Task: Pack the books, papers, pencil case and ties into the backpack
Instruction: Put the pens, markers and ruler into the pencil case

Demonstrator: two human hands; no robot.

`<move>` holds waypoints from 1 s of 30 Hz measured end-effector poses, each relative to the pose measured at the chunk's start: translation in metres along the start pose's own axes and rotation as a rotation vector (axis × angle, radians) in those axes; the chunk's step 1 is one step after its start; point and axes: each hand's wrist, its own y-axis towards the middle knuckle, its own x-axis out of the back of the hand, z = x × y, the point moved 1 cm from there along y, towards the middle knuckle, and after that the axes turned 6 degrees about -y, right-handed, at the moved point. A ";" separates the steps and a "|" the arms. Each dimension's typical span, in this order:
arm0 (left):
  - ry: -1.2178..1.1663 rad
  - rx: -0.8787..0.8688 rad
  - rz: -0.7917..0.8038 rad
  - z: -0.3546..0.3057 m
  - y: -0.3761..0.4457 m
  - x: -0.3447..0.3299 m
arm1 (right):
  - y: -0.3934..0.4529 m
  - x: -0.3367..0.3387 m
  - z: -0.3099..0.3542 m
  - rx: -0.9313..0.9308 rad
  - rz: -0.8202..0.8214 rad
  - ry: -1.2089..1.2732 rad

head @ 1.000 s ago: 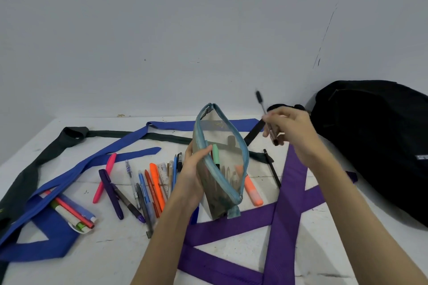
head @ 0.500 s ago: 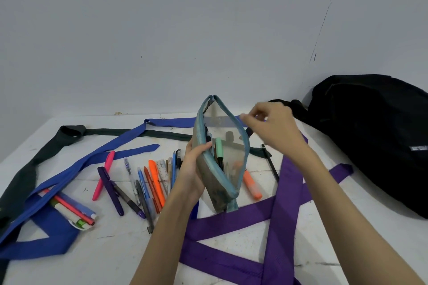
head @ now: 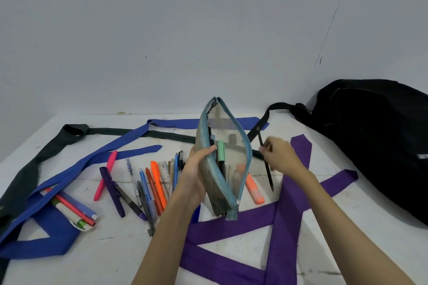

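- Two bare hands work over a white table (head: 231, 259), their arms running out of the bottom edge of the view.
- The left hand (head: 196, 169) grips the mesh pencil case (head: 223, 157) by its left side, thumb on the blue zip edge, holding it upright with its zip open; the fingers behind the case are hidden.
- Inside the case a green-capped marker (head: 221, 151) and dark pens show through the mesh; other contents blur together and are hard to make out.
- The right hand (head: 281, 157) is at a black pen (head: 265, 162) lying just right of the case; its fingers curl round the pen's upper part, though motion blur leaves the exact grasp unclear.
- An orange highlighter (head: 254, 190) lies partly hidden behind the case.
- A row of loose pens (head: 148, 183) and a small ruler (head: 165, 173) lies on the table left of the case, the nearest ones covered by the left wrist.
- A blue tie (head: 97, 157), a dark green tie (head: 30, 164) and a purple tie (head: 287, 210) sprawl across the table; the blue one overlaps several markers (head: 76, 213) at the left, and the purple one is cut off by the bottom edge.
- The black backpack (head: 375, 136) sits at the right against the wall, well apart from the case, cut off by the right edge; whether it is open cannot be told.
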 end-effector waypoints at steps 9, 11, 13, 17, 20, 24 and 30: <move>0.029 -0.033 0.031 0.001 -0.004 -0.001 | -0.053 0.082 0.089 0.318 -0.340 0.839; 0.030 -0.048 0.029 0.000 -0.004 -0.002 | -0.057 0.066 0.090 0.280 -0.063 0.632; 0.024 -0.051 0.041 0.001 -0.003 -0.001 | -0.060 0.050 0.088 0.263 0.105 0.361; 0.060 -0.038 0.006 0.001 -0.003 -0.002 | -0.058 0.043 0.087 0.286 0.113 0.275; 0.014 0.000 0.006 -0.002 -0.003 0.002 | -0.042 0.054 0.083 0.247 -0.146 0.446; -0.001 -0.014 -0.024 -0.012 -0.005 0.010 | -0.010 0.040 0.059 0.092 -0.082 0.158; -0.019 -0.051 -0.046 -0.022 -0.005 0.017 | -0.009 -0.021 0.037 0.068 0.427 -0.355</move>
